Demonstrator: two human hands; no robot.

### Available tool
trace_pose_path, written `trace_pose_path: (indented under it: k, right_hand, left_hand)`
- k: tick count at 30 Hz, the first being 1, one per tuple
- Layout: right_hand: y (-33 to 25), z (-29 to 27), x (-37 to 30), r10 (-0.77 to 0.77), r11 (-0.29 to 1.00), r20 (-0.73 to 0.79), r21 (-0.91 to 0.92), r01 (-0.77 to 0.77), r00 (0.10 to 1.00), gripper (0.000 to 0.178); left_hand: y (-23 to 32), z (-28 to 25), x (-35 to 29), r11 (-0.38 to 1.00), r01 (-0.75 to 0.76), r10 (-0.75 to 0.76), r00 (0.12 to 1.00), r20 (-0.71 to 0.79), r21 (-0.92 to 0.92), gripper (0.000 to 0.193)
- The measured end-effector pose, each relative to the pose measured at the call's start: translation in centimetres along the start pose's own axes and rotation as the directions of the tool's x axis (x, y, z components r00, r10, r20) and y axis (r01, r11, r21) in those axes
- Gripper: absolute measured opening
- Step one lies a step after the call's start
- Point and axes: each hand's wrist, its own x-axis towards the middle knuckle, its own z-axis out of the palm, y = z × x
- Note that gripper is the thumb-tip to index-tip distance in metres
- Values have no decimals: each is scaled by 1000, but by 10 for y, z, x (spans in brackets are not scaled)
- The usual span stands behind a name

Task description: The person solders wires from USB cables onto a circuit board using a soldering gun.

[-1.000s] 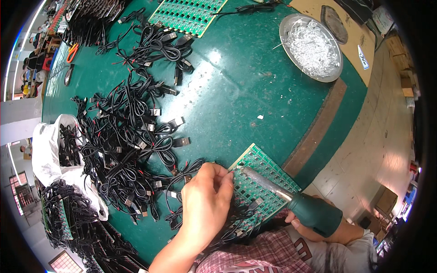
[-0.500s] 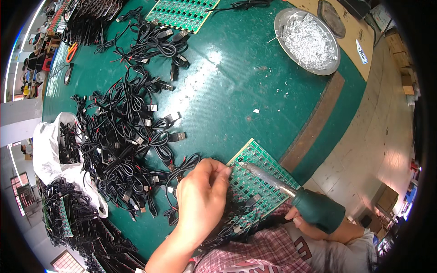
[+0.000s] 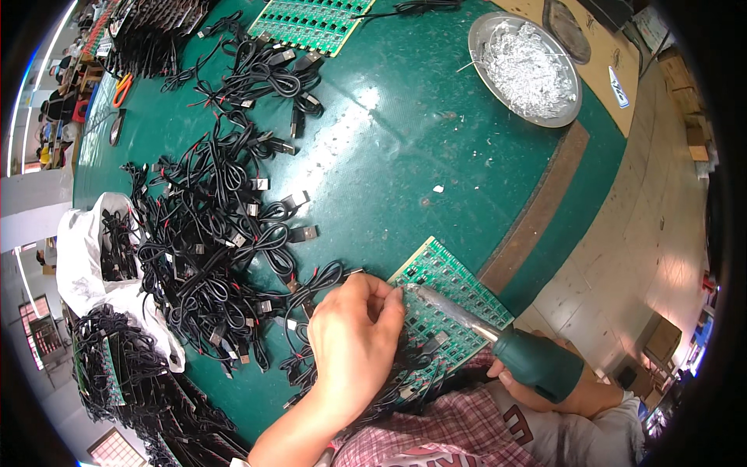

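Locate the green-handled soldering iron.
In the head view, the soldering iron is at lower right, held in the right hand, its tip over the circuit board beside the left hand.

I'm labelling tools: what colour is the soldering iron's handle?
Dark green handle, best in the head view.

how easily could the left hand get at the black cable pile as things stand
Probably yes: the black cable pile lies just left of the left hand, with nothing visible in the way. That hand looks pinched beside the green circuit board, though, so would likely need to open first.
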Motion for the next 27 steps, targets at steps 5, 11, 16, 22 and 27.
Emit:
trace_pose_path:
  k: [5,11,16,22,27]
  right_hand:
    - [14,7,-4,-92,991,-69,90,98,993,8]
    - [18,6,-4,-347,926,-132,-203,318,928,41]
    - [20,15,-5,-182,983,-174,-24,180,968,22]
    - [18,13,-4,-158,986,-139,39,164,978,8]
    - [17,8,-2,-297,951,-178,-147,273,938,33]
  left_hand:
    - [-2,1,0,1000,-15,15,1000,-1,-3,11]
    - [-2,0,0,1000,-6,6,1000,-1,-12,11]
    - [-2,-3,1,999,17,-16,1000,20,-45,11]
    - [-2,-4,2,998,22,-21,999,32,-54,11]
    - [1,-4,3,998,36,-34,998,45,-56,11]
